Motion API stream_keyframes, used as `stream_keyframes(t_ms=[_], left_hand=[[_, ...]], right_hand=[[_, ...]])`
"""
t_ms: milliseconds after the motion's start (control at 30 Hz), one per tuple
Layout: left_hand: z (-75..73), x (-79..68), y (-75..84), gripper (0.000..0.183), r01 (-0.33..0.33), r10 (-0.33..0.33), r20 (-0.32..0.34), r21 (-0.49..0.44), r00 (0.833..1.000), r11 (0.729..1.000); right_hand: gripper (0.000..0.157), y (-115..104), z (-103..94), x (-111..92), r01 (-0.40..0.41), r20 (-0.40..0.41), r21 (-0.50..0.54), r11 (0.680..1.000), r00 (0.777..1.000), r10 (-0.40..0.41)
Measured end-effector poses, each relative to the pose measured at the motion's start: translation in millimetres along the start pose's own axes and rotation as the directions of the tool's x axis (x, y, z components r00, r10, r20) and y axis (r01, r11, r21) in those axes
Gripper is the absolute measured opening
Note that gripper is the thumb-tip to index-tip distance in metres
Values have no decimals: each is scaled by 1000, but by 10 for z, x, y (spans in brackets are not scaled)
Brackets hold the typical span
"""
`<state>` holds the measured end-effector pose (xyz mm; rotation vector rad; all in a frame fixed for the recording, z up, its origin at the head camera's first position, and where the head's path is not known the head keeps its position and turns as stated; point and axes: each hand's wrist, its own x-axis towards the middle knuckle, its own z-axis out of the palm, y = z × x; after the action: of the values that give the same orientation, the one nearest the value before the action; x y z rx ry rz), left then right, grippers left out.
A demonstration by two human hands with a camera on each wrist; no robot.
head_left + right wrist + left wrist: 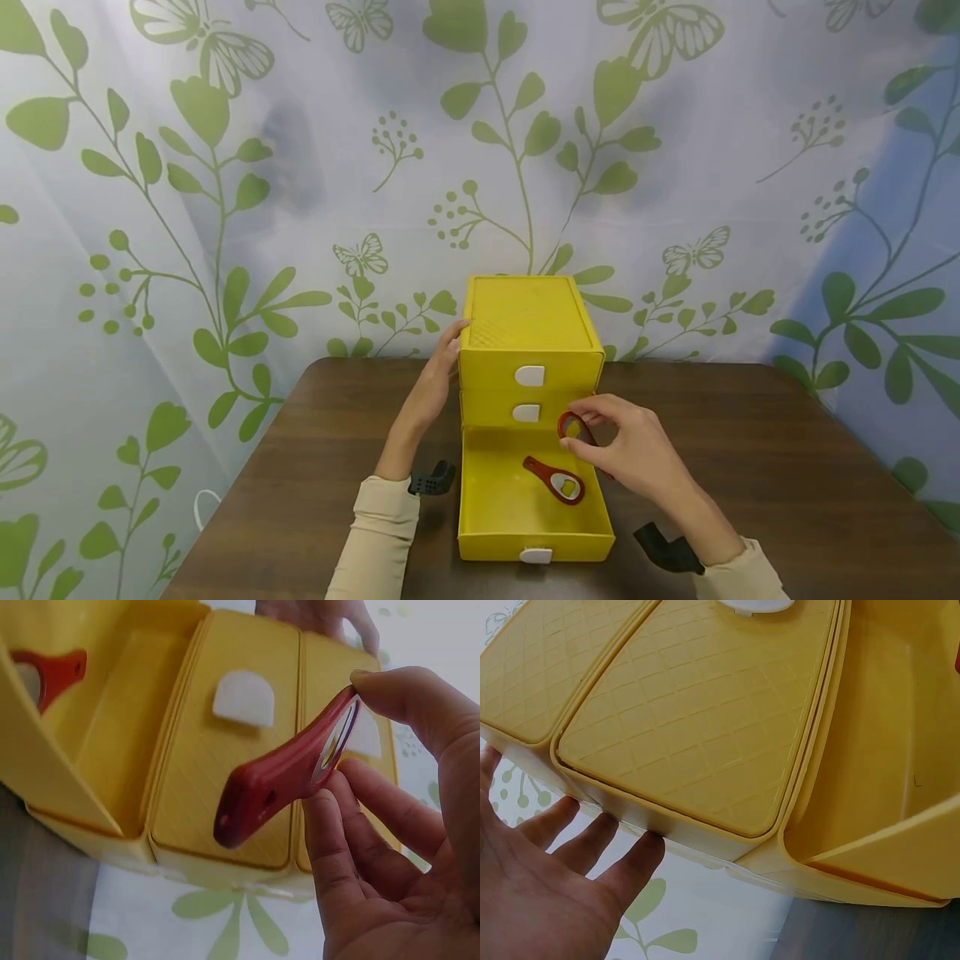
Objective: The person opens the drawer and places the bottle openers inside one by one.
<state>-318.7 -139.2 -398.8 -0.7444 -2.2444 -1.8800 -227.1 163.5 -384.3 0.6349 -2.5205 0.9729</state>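
Note:
A yellow three-drawer box (531, 312) with white handles stands on the table. Its bottom drawer (491, 508) is pulled out, and inside lies a red bottle opener (556, 481) with a metal insert. My right hand (633, 446) pinches a second red bottle opener (292, 769) by its round head, between thumb and fingers, above the drawer's right side. Its handle end points away from the palm in the right wrist view. My left hand (429, 379) rests its fairly straight fingertips (646, 851) against the left side of the box.
The brown wooden table (720, 442) extends to both sides of the box. Behind it hangs a pale curtain (337, 167) with green leaves and butterflies. The upper two drawers (487, 373) are closed. Dark straps (667, 550) sit at both wrists.

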Motion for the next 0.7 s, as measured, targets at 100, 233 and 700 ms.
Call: stream_keyframes(t_ms=[100, 233, 700], left_hand=[[-3, 4, -8, 55, 5, -5, -3, 3, 1000, 1000], [-6, 11, -17, 54, 12, -12, -7, 10, 1000, 1000], [-5, 20, -28, 55, 0, 0, 5, -11, 1000, 1000]], right_hand=[[32, -30, 63, 4, -1, 30, 19, 1000, 1000, 1], [30, -44, 164, 9, -12, 63, 35, 999, 998, 10], [29, 57, 521, -13, -39, 148, 149, 988, 989, 17]])
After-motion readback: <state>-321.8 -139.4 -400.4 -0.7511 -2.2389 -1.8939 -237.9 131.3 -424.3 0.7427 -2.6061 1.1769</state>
